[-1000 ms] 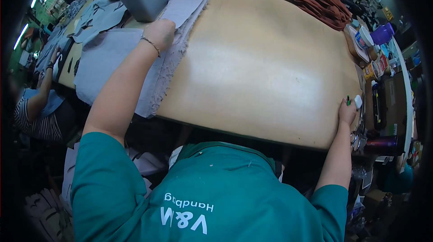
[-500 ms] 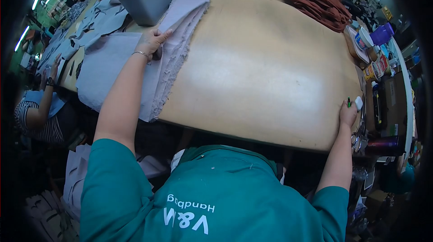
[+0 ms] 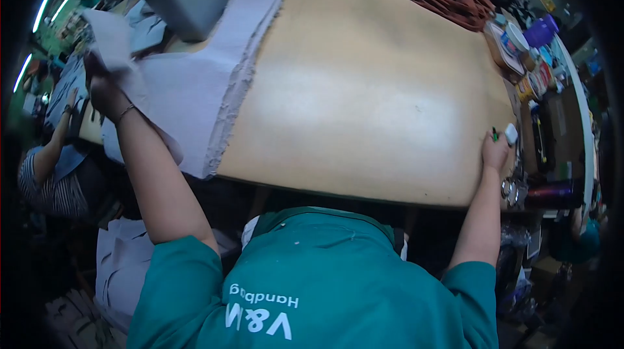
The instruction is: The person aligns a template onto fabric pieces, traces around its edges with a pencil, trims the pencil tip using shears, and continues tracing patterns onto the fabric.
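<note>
Left of frame, the left hand point(image 3: 109, 94) grips lifted cloth point(image 3: 112, 36), whose drag might skew the stack point(image 3: 192, 86); at right, the right hand point(image 3: 496, 150) clasps something green point(image 3: 494, 134).

Blurred left hand point(image 3: 108, 94) and cloth point(image 3: 116, 38)

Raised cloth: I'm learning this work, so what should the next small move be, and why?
Probably ease the cloth left, off the pile: the left hand holds it up at the pile's left side, while its lower part seems to hang over the pile.
</note>
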The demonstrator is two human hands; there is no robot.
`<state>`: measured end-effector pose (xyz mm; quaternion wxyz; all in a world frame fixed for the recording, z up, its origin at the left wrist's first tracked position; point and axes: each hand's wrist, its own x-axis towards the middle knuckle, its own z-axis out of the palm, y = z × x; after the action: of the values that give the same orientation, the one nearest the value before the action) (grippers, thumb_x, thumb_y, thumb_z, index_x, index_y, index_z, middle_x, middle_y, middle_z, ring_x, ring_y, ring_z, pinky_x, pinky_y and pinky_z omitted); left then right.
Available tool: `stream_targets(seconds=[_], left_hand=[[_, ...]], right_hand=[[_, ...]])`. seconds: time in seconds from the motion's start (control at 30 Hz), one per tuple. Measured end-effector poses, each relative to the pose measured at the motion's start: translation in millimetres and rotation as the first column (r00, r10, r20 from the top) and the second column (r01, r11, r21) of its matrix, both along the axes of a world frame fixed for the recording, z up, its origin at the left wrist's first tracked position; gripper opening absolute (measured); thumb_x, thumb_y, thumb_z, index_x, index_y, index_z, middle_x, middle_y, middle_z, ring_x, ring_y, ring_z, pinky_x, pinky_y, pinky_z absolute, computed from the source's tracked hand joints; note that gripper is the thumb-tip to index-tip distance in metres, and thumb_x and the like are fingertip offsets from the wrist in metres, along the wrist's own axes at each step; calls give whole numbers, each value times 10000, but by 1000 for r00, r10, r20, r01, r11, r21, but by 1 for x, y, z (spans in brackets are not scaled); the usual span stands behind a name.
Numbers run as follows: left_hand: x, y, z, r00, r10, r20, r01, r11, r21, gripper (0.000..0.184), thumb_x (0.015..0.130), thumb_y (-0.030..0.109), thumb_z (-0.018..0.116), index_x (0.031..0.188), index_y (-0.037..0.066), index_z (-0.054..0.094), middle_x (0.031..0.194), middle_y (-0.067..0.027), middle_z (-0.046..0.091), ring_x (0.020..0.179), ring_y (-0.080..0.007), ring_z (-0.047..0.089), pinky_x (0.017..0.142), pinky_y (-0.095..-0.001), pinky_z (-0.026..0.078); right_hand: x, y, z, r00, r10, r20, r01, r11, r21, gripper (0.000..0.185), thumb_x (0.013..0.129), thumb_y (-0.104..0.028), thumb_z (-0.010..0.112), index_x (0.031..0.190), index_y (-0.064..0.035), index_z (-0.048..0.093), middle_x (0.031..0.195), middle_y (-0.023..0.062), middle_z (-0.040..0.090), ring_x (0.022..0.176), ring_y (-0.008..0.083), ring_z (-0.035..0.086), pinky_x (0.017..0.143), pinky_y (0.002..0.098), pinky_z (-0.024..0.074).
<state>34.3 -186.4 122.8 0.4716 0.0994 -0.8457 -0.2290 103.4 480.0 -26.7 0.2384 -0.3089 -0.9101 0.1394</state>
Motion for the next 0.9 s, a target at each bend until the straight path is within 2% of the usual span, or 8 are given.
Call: stream_targets(seconds=[0.07, 0.1, 0.17, 0.27, 0.37, 0.47, 0.67, 0.9], left_hand=[[-23, 61, -5, 999, -43, 15, 46, 947, -317, 275, 810, 137, 460, 1066, 47, 505, 975, -89, 541, 911, -203, 515, 763, -287, 427], [-49, 99, -22, 921, -385, -59, 380, 921, -82, 231, 823, 132, 454, 1031, 50, 511, 924, -83, 545, 831, -185, 524, 703, -267, 436], [-61, 209, -29, 541, -753, -374, 831, 410, 377, 163, 855, 121, 440, 980, 42, 508, 854, -77, 548, 735, -136, 533, 629, -235, 450], [-13, 355, -18, 268, -864, -427, 516, -245, 821, 205, 877, 122, 455, 1047, 8, 451, 913, -69, 547, 808, -113, 534, 710, -229, 449], [-5, 400, -73, -130, -987, 98, 789, -44, 613, 405, 856, 268, 485, 1163, 13, 415, 1105, -163, 497, 1043, -228, 470, 889, -312, 364], [14, 377, -83, 119, -713, 691, 896, 378, 236, 559, 806, 389, 523, 1203, 12, 408, 1234, -211, 409, 1185, -316, 354, 992, -350, 265], [-26, 277, -111, 593, -340, 730, 556, 828, -66, 563, 726, 378, 607, 1133, 15, 463, 1187, -168, 451, 1106, -322, 412, 874, -412, 379], [-29, 268, -116, 485, -559, 673, 601, 771, 208, 428, 673, 294, 678, 948, -5, 542, 889, -193, 576, 804, -342, 555, 758, -361, 435]], right_hand=[[-1, -3, -1, 999, -30, -29, 29, 999, -26, 275, 757, -273, 558, 859, -18, 579, 837, 217, 578, 818, 367, 555, 702, 413, 430], [-1, 2, -8, 998, -22, -52, 22, 1000, 8, 270, 753, -272, 562, 856, -23, 582, 839, 211, 580, 822, 366, 554, 705, 414, 433], [-2, 7, -12, 998, -21, -62, 23, 1000, 20, 260, 747, -268, 569, 846, -28, 586, 840, 200, 583, 822, 363, 554, 709, 416, 436], [2, -8, 4, 1000, -20, -21, 20, 1000, -21, 241, 740, -254, 573, 831, -31, 584, 847, 194, 585, 818, 355, 556, 714, 414, 433], [4, -17, 13, 999, -39, -34, 38, 998, -50, 230, 734, -244, 574, 826, -33, 584, 850, 188, 587, 816, 354, 555, 714, 410, 432], [5, -6, 4, 994, 0, -112, -6, 999, -54, 213, 732, -226, 570, 850, -48, 580, 850, 170, 592, 818, 340, 559, 703, 400, 434], [5, 2, 1, 984, 56, -167, -79, 988, -133, 226, 757, -232, 543, 887, -51, 582, 833, 176, 596, 797, 334, 569, 689, 390, 433], [6, -4, 9, 967, -41, -251, -2, 986, -168, 526, 740, -537, 550, 763, -13, 577, 712, 169, 587, 689, 324, 573, 631, 380, 435]])
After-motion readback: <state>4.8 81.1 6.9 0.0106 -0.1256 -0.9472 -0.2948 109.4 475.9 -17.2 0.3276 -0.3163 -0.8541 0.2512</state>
